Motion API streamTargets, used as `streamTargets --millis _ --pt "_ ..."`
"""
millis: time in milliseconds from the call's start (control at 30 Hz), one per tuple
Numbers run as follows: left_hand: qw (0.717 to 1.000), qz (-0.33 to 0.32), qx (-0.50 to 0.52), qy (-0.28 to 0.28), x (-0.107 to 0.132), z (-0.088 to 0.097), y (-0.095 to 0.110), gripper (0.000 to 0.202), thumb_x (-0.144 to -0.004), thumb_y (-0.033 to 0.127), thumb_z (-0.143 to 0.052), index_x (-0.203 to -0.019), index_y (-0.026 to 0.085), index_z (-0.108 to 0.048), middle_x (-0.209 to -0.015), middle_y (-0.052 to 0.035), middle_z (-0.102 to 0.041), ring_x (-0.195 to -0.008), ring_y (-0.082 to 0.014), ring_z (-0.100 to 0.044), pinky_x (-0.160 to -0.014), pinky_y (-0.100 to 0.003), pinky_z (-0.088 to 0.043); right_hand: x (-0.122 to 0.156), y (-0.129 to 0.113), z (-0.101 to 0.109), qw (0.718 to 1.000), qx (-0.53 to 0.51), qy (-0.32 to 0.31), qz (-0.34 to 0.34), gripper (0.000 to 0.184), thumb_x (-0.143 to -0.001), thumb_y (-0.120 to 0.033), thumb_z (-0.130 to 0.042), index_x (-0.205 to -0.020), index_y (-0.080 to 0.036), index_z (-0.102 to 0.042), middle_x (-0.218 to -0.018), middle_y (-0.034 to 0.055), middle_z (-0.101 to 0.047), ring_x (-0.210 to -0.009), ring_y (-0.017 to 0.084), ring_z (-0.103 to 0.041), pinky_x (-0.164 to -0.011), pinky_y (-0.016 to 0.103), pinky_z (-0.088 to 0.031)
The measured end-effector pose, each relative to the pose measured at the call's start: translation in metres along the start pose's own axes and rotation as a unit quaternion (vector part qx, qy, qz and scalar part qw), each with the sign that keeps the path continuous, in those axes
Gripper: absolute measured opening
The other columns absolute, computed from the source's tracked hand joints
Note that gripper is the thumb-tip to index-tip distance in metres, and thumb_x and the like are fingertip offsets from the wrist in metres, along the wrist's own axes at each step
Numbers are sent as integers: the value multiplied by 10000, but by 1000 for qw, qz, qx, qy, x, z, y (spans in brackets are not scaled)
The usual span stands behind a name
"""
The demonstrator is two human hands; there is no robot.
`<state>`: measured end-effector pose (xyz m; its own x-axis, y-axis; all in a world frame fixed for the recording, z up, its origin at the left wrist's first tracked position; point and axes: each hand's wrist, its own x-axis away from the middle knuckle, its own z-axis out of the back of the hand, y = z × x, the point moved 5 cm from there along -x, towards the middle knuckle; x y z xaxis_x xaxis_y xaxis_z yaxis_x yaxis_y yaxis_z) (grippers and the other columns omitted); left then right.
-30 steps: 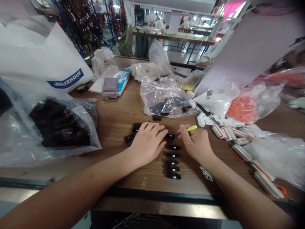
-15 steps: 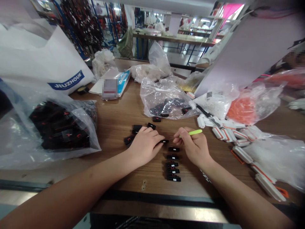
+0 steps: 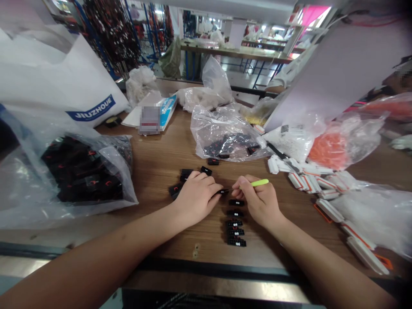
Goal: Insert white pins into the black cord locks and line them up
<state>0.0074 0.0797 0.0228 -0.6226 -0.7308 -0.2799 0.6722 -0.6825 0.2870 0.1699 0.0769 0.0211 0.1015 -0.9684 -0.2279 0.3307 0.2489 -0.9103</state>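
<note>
My left hand [image 3: 198,198] is closed on a small black plastic connector [image 3: 222,191], pinched at its edge on the tabletop. Two white dots show on its face. In my right hand [image 3: 257,197] is a slim yellow-green handled tool [image 3: 259,183], gripped like a pen; its tip points toward the held connector, too fine to make out. Below the hands, several black connectors [image 3: 237,233] with white dots lie in a column. More loose black connectors [image 3: 175,189] lie beside and behind my left hand.
A clear bag of black parts [image 3: 86,171] stands at left, another clear bag [image 3: 225,128] behind the hands. White and orange parts [image 3: 302,180] and a bag of orange pieces [image 3: 330,148] lie at right. A large white bag [image 3: 86,81] and a booklet [image 3: 167,109] sit at the back left.
My right hand has shifted slightly left with the yellow-green tool, closer to the held connector. My left hand keeps its pinch. The view has moved slightly.
</note>
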Motion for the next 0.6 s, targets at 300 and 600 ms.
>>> streamTargets --millis 300,600 --pt "1000 1 0 -5 0 0 0 169 -958 255 -568 -1045 209 -706 -886 -31 -675 -880 -226 -571 -842 -400 -356 -1 -2 1 1000 7 3 -20 395 -972 -426 -491 -747 -159 -675 -642 23 -668 -536 103 -611 -508 202 -504" --pt "1000 7 0 -10 0 1 1 168 -955 251 -571 -1033 207 -713 -890 -27 -679 -879 -227 -574 -841 -403 -357 1 0 1 1000 5 9 -15 386 -974 -406 -487 -740 -163 -674 -646 23 -671 -543 103 -610 -520 204 -503"
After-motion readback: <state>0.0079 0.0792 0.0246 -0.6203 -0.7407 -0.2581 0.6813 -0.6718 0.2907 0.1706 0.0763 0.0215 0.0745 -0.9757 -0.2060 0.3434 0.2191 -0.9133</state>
